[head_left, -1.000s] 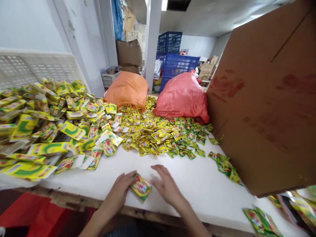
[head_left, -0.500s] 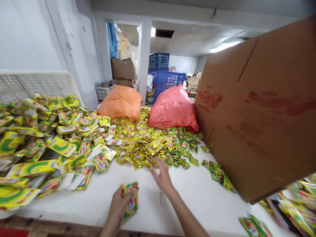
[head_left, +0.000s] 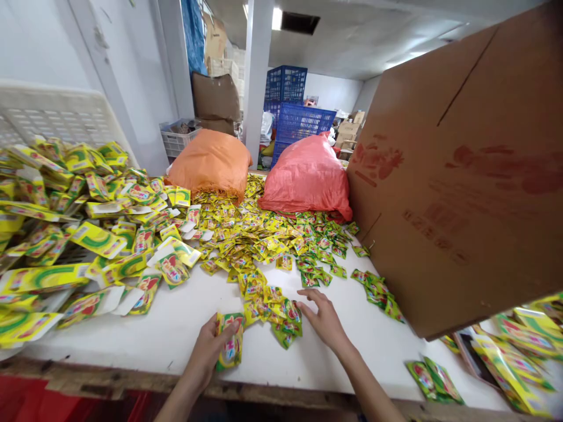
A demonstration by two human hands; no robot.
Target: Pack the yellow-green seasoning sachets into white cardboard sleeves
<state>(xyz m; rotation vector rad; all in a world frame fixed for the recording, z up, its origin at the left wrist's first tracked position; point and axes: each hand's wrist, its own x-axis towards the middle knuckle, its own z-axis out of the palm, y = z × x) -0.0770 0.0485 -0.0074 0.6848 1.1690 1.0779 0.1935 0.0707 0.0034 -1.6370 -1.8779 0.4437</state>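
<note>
My left hand [head_left: 206,347] is closed around a small yellow and green carton [head_left: 230,341] with a red fruit picture, held just over the front of the white table [head_left: 259,369]. My right hand [head_left: 323,316] has its fingers spread and curved, with the fingertips beside a loose cluster of small sachets [head_left: 285,319], some yellow and some green. I cannot tell whether a fingertip touches them. Behind both hands lies a wide heap of the same sachets [head_left: 246,240], mostly yellow, with green ones on the right.
Many similar cartons [head_left: 99,240] pile up on the left before a white crate [head_left: 65,111]. An orange sack [head_left: 211,161] and a red sack [head_left: 308,173] stand behind the heap. A large cardboard box [head_left: 461,187] leans on the right; two green packs [head_left: 433,380] lie near the front edge.
A cluster of sachets has come away from the heap toward me, in front of the carton. My right hand has drawn back and right. The view has tipped downward.
</note>
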